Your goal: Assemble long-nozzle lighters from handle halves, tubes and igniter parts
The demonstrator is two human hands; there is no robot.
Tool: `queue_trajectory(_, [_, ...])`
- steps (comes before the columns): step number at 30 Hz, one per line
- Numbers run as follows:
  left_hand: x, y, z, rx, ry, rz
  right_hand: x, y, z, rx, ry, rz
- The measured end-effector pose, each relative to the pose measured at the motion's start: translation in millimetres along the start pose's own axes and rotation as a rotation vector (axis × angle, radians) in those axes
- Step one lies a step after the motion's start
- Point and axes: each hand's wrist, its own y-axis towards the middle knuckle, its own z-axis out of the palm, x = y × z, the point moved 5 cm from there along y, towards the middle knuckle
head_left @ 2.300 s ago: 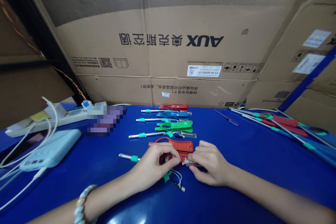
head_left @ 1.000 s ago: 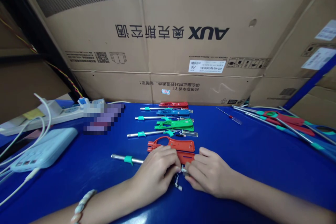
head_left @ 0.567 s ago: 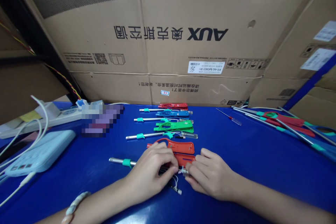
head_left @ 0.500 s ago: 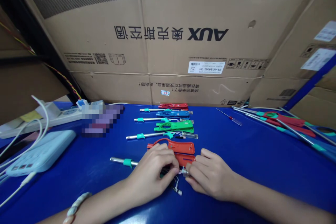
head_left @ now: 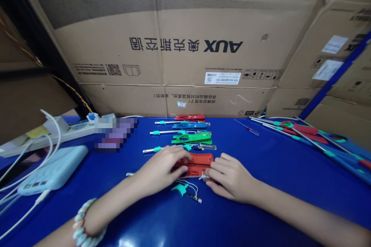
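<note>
I'm reading smooth plastic on the orange lighter casing (head_left: pixel 204 159) and teal trigger (head_left: pixel 181 189), shiny metal on the lighter tubes (head_left: pixel 148 151), clear plastic screwdriver handle (head_left: pixel 254 131), glossy blue tabletop (head_left: pixel 261 220), matt creased cardboard (head_left: pixel 185 11), smooth plastic-looking power bank (head_left: pixel 68 164), smooth bracelet beads (head_left: pixel 79 233).

The counter (head_left: pixel 246 224) is deep blue, the nearest casing (head_left: pixel 204 158) orange-red, the nearest trigger (head_left: pixel 181 189) teal, the cardboard (head_left: pixel 179 19) brown with black lettering (head_left: pixel 210 45), the bracelet (head_left: pixel 78 233) mottled pale blue with one peach bead (head_left: pixel 78 224).
</note>
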Motion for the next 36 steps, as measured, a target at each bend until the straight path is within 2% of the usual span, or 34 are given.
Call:
queue_trajectory(5, [14, -9, -23, 0.19, 0.13, -0.045, 5, 0, -3, 0.118, 0.096, 0.119])
queue_trajectory(12, [10, -18, -20, 0.311, 0.261, -0.101, -2, 13, -7, 0.199, 0.164, 0.328])
queue_trajectory(16, [14, -18, -14, 0.318, 0.3, -0.075, 4, 22, -9, 0.263, 0.237, 0.441])
queue_trajectory(22, [8, -20, -19, 0.298, 0.248, -0.027, 16, 15, -7, 0.319, 0.368, 0.471])
queue_trajectory(29, [-1, -22, -26, 0.236, 0.142, -0.006, 4, 6, -12, 0.313, 0.468, 0.451])
queue_trajectory(36, [8, -19, -21, 0.19, 0.099, 0.016, -12, 20, -22, 0.278, 0.344, 0.451])
